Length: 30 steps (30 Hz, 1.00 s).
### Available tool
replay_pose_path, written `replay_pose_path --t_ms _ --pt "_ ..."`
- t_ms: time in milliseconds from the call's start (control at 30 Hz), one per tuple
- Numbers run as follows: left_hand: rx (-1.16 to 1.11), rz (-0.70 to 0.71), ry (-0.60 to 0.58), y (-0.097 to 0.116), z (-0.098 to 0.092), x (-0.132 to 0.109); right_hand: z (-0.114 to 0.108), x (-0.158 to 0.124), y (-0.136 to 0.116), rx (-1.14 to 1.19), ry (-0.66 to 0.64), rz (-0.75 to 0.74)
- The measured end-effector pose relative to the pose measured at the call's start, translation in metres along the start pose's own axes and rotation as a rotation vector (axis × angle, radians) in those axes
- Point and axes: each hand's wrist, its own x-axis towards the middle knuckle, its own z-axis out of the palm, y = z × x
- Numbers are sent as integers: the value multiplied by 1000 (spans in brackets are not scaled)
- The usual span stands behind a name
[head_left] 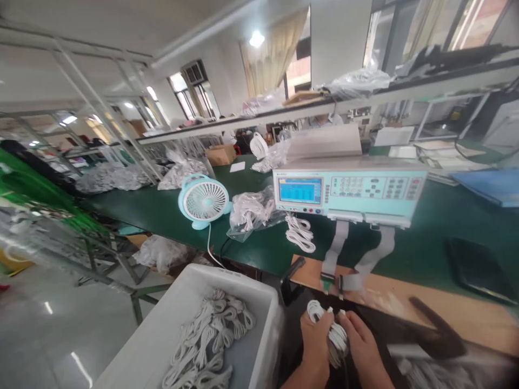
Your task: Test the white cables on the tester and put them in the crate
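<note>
A coiled white cable [337,336] is held in my left hand [317,341], with its fingers wrapped round the bundle. My right hand [360,339] pinches a small white connector [341,313] at a cable end, close beside the left thumb. Just beyond my hands, two grey ribbon cables [335,251] come down from a cable tester [351,192] with a lit blue screen. Dark-ended connectors [327,279] finish the ribbons at a wooden board [389,294] along the table edge.
A white bin [259,292] with several coiled cables stands at my left. On the green table [162,208] are a small fan [205,200], a plastic bag of cables [253,210], a loose cable coil [300,233] and a dark tablet-like object [480,267]. A shelf [227,125] crosses above.
</note>
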Motion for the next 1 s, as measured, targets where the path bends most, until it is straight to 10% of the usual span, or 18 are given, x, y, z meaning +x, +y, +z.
replay_pose_path --t_ms 167,333,633,1000 --pt "218 -124 -311 13 -20 -27 -81 -21 6 -318 -101 -20" --pt "129 -278 -593 31 -21 -39 -180 -28 -1 -924 136 -147" --pt "410 -277 -584 16 -11 -59 -64 -42 -29 -562 -369 -400" --pt "650 -60 -686 30 -17 -46 -63 -30 -27 -568 -537 -423"
